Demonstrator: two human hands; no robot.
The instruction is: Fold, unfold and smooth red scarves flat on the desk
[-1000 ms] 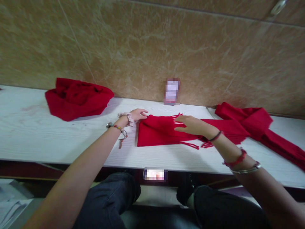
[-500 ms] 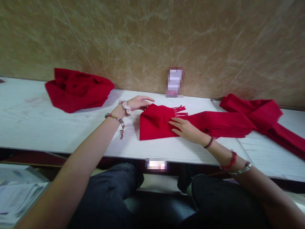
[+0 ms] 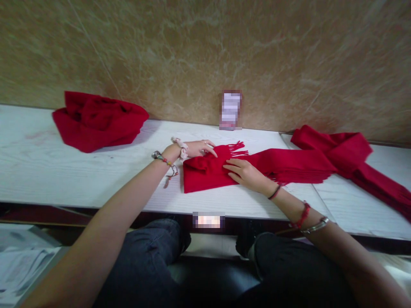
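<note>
A red fringed scarf [image 3: 208, 177] lies folded on the white table, its near-left part doubled over and rumpled. My left hand [image 3: 199, 149] is at the scarf's upper left edge, fingers stretched and apart, touching the cloth near the fringe; its thumb is hard to make out. My right hand [image 3: 246, 174] lies palm down across the scarf, its fingers spread and pressing on the fabric. From there the scarf's layered length runs rightward, with more fringe along its lower side.
A bunched red cloth [image 3: 101, 124] sits at the left of the white table [image 3: 28, 167]. More red scarf [image 3: 340, 147] trails over the right end. Against the marbled wall [image 3: 180, 55] leans a blurred phone-like object [image 3: 230, 109]. Papers [image 3: 25, 265] lie low at the left.
My left hand has moved right and slightly down onto the scarf's upper edge. The cloth's left corner has sunk and creased. My right hand remains in about the same place on the scarf.
</note>
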